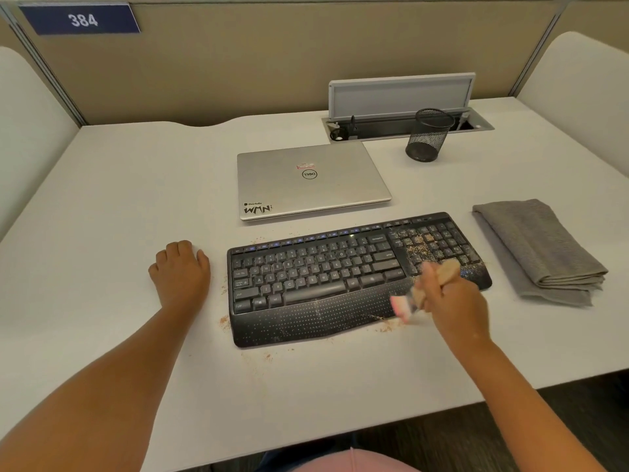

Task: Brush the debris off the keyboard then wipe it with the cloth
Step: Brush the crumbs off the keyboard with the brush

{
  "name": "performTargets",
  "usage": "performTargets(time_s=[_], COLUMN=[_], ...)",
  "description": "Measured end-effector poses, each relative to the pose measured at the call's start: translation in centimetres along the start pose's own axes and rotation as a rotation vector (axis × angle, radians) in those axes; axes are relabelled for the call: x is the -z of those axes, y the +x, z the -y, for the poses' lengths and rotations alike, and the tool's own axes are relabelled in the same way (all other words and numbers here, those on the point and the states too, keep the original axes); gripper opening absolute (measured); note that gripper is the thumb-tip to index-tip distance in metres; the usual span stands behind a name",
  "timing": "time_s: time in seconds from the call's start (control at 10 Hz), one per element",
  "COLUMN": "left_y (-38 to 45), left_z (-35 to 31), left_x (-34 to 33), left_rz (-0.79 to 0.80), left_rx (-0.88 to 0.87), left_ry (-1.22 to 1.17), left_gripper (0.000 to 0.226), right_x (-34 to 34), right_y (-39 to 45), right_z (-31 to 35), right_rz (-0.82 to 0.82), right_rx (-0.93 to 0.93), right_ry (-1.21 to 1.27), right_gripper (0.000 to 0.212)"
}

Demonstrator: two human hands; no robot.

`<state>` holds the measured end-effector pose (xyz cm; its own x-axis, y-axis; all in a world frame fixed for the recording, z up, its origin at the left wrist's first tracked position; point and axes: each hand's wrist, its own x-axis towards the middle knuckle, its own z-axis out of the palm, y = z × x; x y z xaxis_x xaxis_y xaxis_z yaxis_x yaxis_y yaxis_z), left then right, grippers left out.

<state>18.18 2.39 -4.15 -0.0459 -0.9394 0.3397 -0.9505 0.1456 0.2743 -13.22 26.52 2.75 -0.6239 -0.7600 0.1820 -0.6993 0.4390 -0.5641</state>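
Observation:
A black keyboard [323, 274] with a palm rest lies on the white desk [136, 199]. Brownish debris [420, 245] covers its number pad on the right, and crumbs lie scattered on the desk around its left and front edges. My right hand [452, 301] grips a brush [401, 306] with a wooden handle and pink-white bristles, blurred by motion, over the keyboard's lower right corner. My left hand [180, 270] rests on the desk just left of the keyboard, fingers curled under, holding nothing. A folded grey cloth [537, 250] lies to the right of the keyboard.
A closed silver laptop [313, 180] sits right behind the keyboard. A black mesh pen cup [429, 134] stands farther back by an open cable tray [401, 124]. Partition walls enclose the desk at the back and sides. The desk's front edge is near my body.

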Motion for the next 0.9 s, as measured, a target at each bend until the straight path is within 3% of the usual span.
performTargets(time_s=[0.1, 0.2, 0.3, 0.5, 0.7, 0.9], left_y=[0.0, 0.0, 0.0, -0.1, -0.1, 0.0], left_z=[0.1, 0.1, 0.1, 0.0, 0.1, 0.0], left_x=[0.0, 0.0, 0.0, 0.1, 0.0, 0.0], left_rz=[0.0, 0.0, 0.001, 0.01, 0.008, 0.022], left_rx=[-0.001, -0.012, -0.008, -0.001, 0.005, 0.006], left_ry=[0.008, 0.01, 0.008, -0.002, -0.015, -0.018], left_gripper=[0.025, 0.025, 0.025, 0.027, 0.027, 0.028], right_x=[0.8, -0.6, -2.1, -4.3, -3.4, -3.1], right_y=[0.1, -0.7, -1.7, -2.4, -1.1, -1.4], right_z=[-0.8, 2.3, 5.1, 7.3, 6.3, 6.2], right_rz=[-0.071, 0.016, 0.149, 0.275, 0.149, 0.215], right_rx=[-0.04, -0.023, 0.072, 0.322, 0.267, 0.318], right_ry=[0.064, 0.421, 0.542, 0.438, 0.407, 0.218], right_gripper=[0.091, 0.048, 0.028, 0.022, 0.032, 0.037])
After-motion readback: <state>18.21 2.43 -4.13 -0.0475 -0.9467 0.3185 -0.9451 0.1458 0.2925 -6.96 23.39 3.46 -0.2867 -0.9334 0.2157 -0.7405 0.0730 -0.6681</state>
